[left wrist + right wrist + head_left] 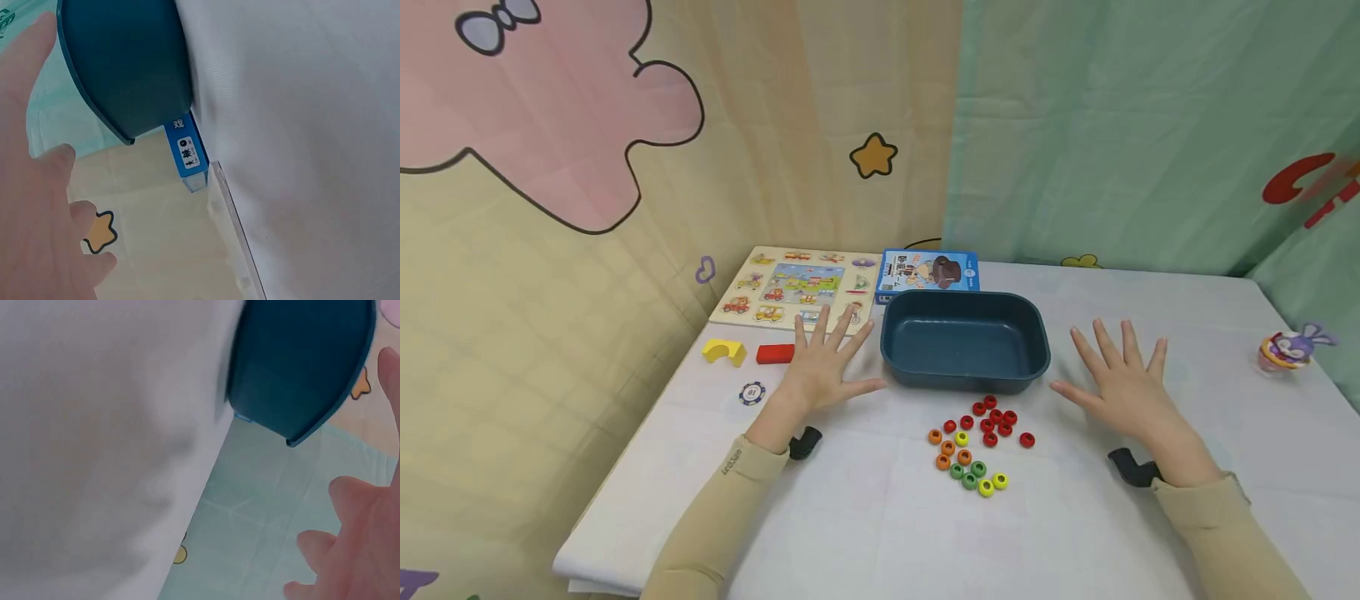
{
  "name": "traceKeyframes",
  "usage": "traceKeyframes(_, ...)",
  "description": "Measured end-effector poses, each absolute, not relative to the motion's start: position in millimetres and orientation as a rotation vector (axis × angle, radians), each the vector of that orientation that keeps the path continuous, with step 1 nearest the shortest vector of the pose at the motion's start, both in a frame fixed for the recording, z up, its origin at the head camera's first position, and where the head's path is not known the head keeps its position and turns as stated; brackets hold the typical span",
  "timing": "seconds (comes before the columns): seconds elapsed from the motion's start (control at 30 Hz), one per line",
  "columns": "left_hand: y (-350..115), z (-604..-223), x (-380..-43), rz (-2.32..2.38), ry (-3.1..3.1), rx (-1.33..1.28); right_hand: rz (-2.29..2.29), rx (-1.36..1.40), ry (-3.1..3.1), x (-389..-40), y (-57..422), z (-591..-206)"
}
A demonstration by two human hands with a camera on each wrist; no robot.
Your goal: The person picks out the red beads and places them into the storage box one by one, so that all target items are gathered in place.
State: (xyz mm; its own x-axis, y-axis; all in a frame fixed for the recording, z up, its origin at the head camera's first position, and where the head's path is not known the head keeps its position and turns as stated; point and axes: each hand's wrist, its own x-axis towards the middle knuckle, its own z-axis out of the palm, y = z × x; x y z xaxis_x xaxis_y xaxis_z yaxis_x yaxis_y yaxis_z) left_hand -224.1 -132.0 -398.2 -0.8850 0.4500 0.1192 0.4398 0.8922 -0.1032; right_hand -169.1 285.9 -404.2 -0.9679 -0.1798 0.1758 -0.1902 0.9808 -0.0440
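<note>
Your left hand (pixel 814 377) and right hand (pixel 1127 398), empty, fingers (pixel 1107 343) spread wide, flank the tub (pixel 958 381) at nine and three o'clock.

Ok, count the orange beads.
4, all in front of the tray: the leftmost bead, the rightmost bead, the nearest bead, and a middle bead among those three. None looks hidden.

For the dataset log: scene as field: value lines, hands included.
left hand: fingers spread, holding nothing
right hand: fingers spread, holding nothing
tray: dark blue, between the hands
beads: red, orange, yellow, green; loose on the table
behind tray: blue box; puzzle board to its left
left side: yellow block, red block, chip
right side: rabbit toy
</note>
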Motion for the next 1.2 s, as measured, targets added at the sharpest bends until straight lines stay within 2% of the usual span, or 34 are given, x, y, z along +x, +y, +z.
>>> traceKeyframes(0.17,-129.2,-399.0,-222.9,-0.144,-2.916,-0.753,0.333,0.352,-3.029,-164.3,285.7,-403.7)
traceKeyframes(0.43,-112.0,-404.2,-217.7,-1.005,-2.873,-0.777,0.805,0.36,-3.034,-156.9,270.3,-399.7)
traceKeyframes(0.63,-100.8,-401.3,-209.2,-1.611,-2.682,-0.785,1.308,0.636,-2.924,-159.7,266.4,-402.7)
traceKeyframes(0.87,-94.7,-403.0,-201.8,-1.832,-2.513,-0.797,1.756,0.926,-2.792,-163.5,265.3,-419.4)
traceKeyframes(1.03,-93.1,-412.4,-204.3,-1.908,-2.436,-0.792,1.904,0.962,-2.79,-164.4,268.5,-431.1)
traceKeyframes(1.2,-92.5,-420.1,-206.9,-1.984,-2.381,-0.811,1.788,0.914,-2.871,-163.5,269.1,-438.8)
